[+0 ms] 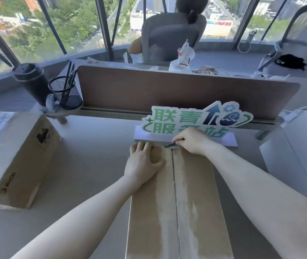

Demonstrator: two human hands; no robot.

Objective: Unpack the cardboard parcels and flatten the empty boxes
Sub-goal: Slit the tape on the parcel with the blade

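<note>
Forearms fill bottom of frame, both reaching over long cardboard box at lower centre, lying flat on desk w/ taped centre seam running away from camera. Left hand is pressed palm-down on left flap near far end, fingers straight & slightly spread — prob. to pin box so it won't slide while being cut. Right hand is curled round small dark cutter, fingers clamped on it, tip set at far end of seam, just beside left fingertips; judged as start of slitting tape toward body. Flaps not yet opened, so unpacking not begun on this one.

2nd parcel sits at left of frame, well apart, tape intact, awaiting its turn. Count: 2 brown boxes, 1 cutter, 2 hands. White box-like item at right edge — contents/type can't be told.

Green-lettered sign stands just beyond box end, close to cutter hand. Mesh pen cup & dark tumbler at upper left. A person is seated beyond divider, upper centre.
</note>
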